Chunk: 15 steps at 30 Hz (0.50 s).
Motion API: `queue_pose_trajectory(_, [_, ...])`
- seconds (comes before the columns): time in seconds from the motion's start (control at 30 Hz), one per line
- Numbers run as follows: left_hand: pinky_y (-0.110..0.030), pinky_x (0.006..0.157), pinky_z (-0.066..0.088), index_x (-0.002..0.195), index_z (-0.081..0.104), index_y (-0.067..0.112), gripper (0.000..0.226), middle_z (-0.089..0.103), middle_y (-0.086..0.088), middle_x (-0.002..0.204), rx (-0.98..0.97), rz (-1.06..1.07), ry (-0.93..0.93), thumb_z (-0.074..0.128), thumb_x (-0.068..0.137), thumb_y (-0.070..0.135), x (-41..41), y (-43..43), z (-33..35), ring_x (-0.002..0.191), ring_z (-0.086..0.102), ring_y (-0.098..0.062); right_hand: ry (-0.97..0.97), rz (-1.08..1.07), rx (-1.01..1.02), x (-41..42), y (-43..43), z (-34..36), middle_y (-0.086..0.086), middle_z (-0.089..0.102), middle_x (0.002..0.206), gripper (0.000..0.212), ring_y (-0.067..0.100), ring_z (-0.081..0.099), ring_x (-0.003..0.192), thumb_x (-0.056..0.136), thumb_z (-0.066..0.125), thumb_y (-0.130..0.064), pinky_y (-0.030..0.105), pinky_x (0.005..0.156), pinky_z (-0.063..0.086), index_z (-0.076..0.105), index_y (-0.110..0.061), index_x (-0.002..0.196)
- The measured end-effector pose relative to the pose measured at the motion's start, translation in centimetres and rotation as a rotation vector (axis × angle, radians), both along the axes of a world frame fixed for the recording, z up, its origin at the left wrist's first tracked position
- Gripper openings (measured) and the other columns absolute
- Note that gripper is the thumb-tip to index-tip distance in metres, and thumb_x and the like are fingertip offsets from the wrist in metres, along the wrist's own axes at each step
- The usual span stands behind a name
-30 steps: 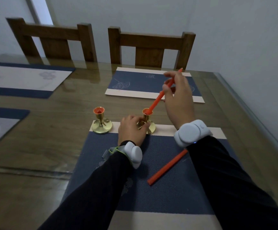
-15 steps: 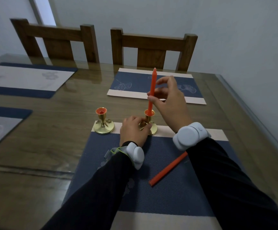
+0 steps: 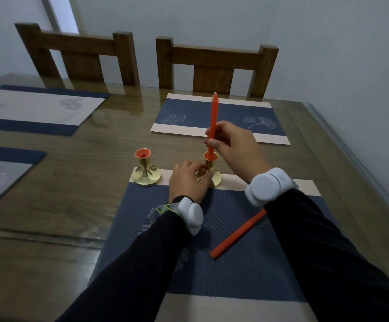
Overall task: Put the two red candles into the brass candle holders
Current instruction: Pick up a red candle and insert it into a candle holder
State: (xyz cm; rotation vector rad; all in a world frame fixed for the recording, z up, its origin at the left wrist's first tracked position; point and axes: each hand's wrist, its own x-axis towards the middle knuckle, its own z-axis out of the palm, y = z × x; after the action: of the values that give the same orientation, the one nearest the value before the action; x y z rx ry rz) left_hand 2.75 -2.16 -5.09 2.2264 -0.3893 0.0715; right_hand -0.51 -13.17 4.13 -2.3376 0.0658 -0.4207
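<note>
I am watching the right hand (image 3: 233, 145) pinching the first red candle (image 3: 214, 122) at its lower half, just right of frame centre. A second ago that candle was leaning steeply toward the upper right; now it is standing nearly upright with its foot inside the cup of the right brass holder (image 3: 210, 169). The left hand (image 3: 187, 180) is closed around that holder's stem and base, steadying it. I am judging the first candle as almost seated, needing only a downward press. The second candle (image 3: 237, 233) is lying loose on the blue placemat (image 3: 235, 275), lower right of centre, and the left holder (image 3: 146, 169) is standing without a candle, red wax in its cup.
</note>
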Motion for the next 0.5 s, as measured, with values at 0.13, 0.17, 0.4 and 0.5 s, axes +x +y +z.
queue_pose_trajectory(0.13, [-0.034, 0.087, 0.037, 0.102, 0.065, 0.027, 0.026, 0.061, -0.002, 0.110, -0.004, -0.002, -0.001, 0.058, 0.081, 0.040, -0.01, 0.05, -0.02, 0.108, 0.043, -0.024, -0.044, -0.022, -0.006, -0.09, 0.15, -0.48, 0.001, 0.069, 0.107, 0.021, 0.013, 0.065, 0.096, 0.090, 0.061, -0.020, 0.023, 0.086, 0.050, 0.061, -0.015, 0.110])
queue_pose_trajectory(0.17, [-0.034, 0.086, 0.037, 0.102, 0.065, 0.027, 0.026, 0.061, -0.002, 0.110, -0.006, -0.003, -0.001, 0.058, 0.081, 0.040, -0.02, 0.05, -0.02, 0.108, 0.043, -0.024, -0.055, -0.030, -0.002, -0.11, 0.20, -0.59, 0.002, 0.070, 0.106, 0.021, 0.013, 0.065, 0.095, 0.090, 0.061, -0.020, 0.022, 0.085, 0.051, 0.061, -0.014, 0.109])
queue_pose_trajectory(0.4, [-0.031, 0.085, 0.036, 0.102, 0.065, 0.026, 0.025, 0.062, -0.003, 0.108, -0.007, 0.002, -0.005, 0.059, 0.081, 0.040, 0.03, -0.05, 0.02, 0.108, 0.044, -0.024, -0.067, -0.077, 0.042, -0.08, 0.24, -0.88, 0.000, 0.070, 0.099, 0.019, 0.008, 0.065, 0.085, 0.089, 0.063, -0.020, 0.012, 0.073, 0.048, 0.062, -0.013, 0.107])
queue_pose_trajectory(0.5, [-0.031, 0.085, 0.035, 0.102, 0.065, 0.026, 0.026, 0.062, -0.003, 0.108, -0.004, 0.005, -0.006, 0.059, 0.081, 0.040, -0.01, -0.06, 0.05, 0.107, 0.043, -0.024, -0.059, -0.082, 0.047, -0.07, 0.23, -0.93, -0.004, 0.068, 0.094, 0.019, -0.002, 0.062, 0.073, 0.089, 0.063, -0.020, 0.005, 0.062, 0.046, 0.062, -0.014, 0.107])
